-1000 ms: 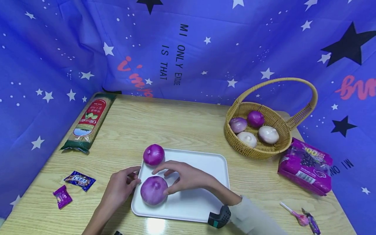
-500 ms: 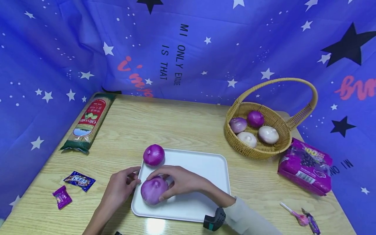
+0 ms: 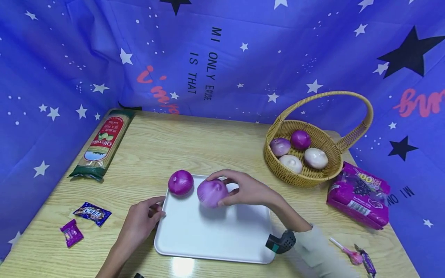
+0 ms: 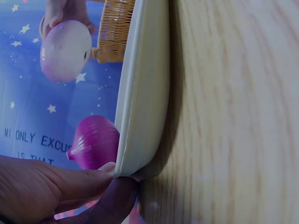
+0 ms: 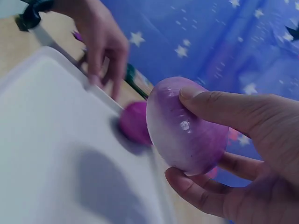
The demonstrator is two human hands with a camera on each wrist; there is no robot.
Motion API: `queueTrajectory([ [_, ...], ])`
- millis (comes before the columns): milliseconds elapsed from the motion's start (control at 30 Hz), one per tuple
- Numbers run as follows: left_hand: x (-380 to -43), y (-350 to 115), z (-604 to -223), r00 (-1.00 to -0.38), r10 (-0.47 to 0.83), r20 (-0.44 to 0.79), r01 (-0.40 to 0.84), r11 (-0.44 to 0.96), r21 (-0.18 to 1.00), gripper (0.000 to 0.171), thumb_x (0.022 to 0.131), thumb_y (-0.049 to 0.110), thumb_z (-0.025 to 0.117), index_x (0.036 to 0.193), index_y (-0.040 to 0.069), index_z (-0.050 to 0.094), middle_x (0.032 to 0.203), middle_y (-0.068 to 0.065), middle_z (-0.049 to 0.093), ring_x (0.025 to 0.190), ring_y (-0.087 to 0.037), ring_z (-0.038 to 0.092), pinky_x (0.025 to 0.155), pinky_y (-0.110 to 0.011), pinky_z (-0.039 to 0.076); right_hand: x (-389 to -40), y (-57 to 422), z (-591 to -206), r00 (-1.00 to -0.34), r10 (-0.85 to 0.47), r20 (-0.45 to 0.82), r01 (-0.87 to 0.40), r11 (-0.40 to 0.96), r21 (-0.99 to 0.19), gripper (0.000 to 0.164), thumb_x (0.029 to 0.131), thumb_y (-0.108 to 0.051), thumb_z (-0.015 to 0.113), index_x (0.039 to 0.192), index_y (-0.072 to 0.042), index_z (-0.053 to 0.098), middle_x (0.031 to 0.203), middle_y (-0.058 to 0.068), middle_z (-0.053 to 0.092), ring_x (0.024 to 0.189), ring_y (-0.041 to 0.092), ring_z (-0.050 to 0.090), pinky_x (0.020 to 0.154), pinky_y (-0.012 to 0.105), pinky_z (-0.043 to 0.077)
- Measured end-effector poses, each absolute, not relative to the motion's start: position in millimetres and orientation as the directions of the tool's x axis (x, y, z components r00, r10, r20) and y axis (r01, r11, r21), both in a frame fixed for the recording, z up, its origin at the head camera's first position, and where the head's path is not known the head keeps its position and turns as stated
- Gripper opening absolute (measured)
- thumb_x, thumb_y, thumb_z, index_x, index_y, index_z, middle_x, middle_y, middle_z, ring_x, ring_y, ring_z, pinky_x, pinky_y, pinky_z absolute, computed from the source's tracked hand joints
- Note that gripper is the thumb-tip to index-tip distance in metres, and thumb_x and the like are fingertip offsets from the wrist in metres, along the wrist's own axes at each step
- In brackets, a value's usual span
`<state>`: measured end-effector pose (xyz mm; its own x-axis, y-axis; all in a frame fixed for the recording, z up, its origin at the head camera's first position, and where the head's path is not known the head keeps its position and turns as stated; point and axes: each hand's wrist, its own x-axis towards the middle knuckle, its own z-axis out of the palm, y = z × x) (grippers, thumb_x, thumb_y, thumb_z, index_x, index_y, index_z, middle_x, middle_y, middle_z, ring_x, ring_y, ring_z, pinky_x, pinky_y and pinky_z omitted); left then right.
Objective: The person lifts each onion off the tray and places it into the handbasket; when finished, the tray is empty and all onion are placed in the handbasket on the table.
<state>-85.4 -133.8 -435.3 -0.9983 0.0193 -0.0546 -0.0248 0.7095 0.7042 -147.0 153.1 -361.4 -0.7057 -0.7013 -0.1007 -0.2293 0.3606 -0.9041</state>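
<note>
A pale purple onion [image 3: 211, 193] hangs above the white tray [image 3: 215, 235], gripped between the thumb and fingers of my right hand [image 3: 245, 189]; its shadow falls on the tray in the right wrist view. My left hand [image 3: 142, 220] pinches the tray's left rim between thumb and fingers, plain in the left wrist view, where the tray wall [image 4: 145, 93] rises beside the fingertips. A darker purple onion [image 3: 181, 182] sits in the tray's far left corner. The wicker basket [image 3: 302, 181] at the back right holds several onions, two purple and two whitish.
A pasta packet [image 3: 104, 144] lies at the back left. Two wrapped sweets, one blue [image 3: 92, 214] and one purple [image 3: 72, 233], are left of my left arm. A purple grape-print package [image 3: 359, 197] stands beside the basket, with a lollipop [image 3: 352, 255] and a dark wrapper [image 3: 366, 262] nearer.
My right hand has closed round the pale purple onion, lifted it off the tray and carried it away from me and to the right. My left hand stays at the tray's rim.
</note>
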Motion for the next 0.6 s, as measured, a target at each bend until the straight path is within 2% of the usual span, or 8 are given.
queueTrajectory([
  [100, -85.5, -134.0, -435.4, -0.998, 0.018, -0.058, -0.028, 0.710, 0.704, 0.039, 0.073, 0.004, 0.068, 0.111, 0.007, 0.060, 0.075, 0.000, 0.058, 0.062, -0.009, 0.052, 0.050, -0.020, 0.042, -154.0, 173.6, -354.7, -0.726, -0.682, -0.094, -0.212, 0.352, -0.912, 0.060, 0.070, -0.012, 0.074, 0.123, -0.019, 0.047, 0.126, -0.003, 0.042, 0.111, 0.026, 0.045, 0.080, 0.035, 0.047],
  [267, -85.7, -134.1, -435.5, -0.997, 0.015, -0.070, -0.039, 0.708, 0.706, 0.040, 0.073, 0.003, 0.068, 0.112, 0.006, 0.059, 0.076, 0.000, 0.058, 0.063, -0.009, 0.052, 0.049, -0.020, 0.042, -170.9, 213.7, -356.3, -0.767, -0.636, -0.085, -0.215, 0.380, -0.900, 0.060, 0.071, -0.018, 0.073, 0.124, -0.023, 0.045, 0.128, -0.004, 0.041, 0.113, 0.026, 0.042, 0.081, 0.035, 0.046],
  [533, -85.5, -133.6, -435.3, -0.998, 0.022, -0.063, -0.029, 0.709, 0.705, 0.041, 0.072, 0.003, 0.068, 0.112, 0.005, 0.059, 0.076, 0.000, 0.058, 0.063, -0.009, 0.052, 0.050, -0.020, 0.042, -184.4, 279.4, -342.0, -0.877, -0.474, -0.075, -0.239, 0.567, -0.788, 0.059, 0.070, -0.031, 0.072, 0.123, -0.030, 0.045, 0.124, -0.006, 0.041, 0.114, 0.023, 0.041, 0.091, 0.045, 0.037],
  [600, -85.3, -133.6, -435.1, -0.998, 0.023, -0.062, -0.028, 0.711, 0.703, 0.041, 0.072, 0.003, 0.068, 0.112, 0.005, 0.059, 0.076, 0.000, 0.058, 0.063, -0.009, 0.052, 0.051, -0.020, 0.042, -187.1, 295.5, -339.7, -0.898, -0.432, -0.085, -0.207, 0.585, -0.784, 0.059, 0.071, -0.030, 0.071, 0.124, -0.029, 0.045, 0.124, -0.004, 0.041, 0.112, 0.025, 0.043, 0.088, 0.044, 0.039],
])
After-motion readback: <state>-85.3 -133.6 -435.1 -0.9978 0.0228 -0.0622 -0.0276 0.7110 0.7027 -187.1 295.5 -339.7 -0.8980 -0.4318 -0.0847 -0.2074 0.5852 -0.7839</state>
